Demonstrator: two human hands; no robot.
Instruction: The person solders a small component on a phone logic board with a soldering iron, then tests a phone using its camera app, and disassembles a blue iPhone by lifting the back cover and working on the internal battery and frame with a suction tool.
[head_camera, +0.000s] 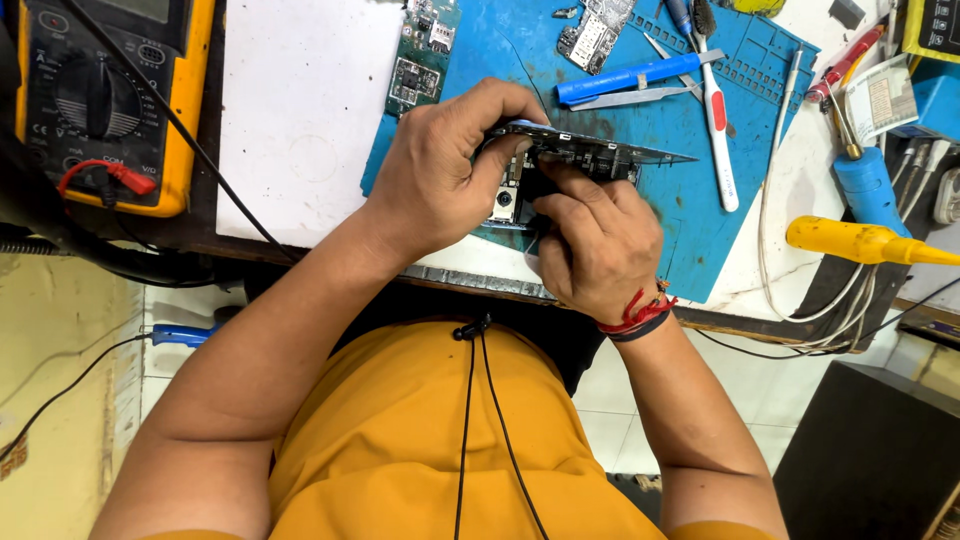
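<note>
My left hand grips the left end of an opened phone, thumb pressed near its camera module. My right hand holds the phone from below, fingers curled onto its dark inner parts. The phone is tilted on edge just above a blue work mat. A red thread band circles my right wrist.
A yellow multimeter with red and black leads sits at far left. Circuit boards, a blue pen-like tool, tweezers, a white-handled brush and blue and yellow handled irons lie around the mat. White paper covers the left bench.
</note>
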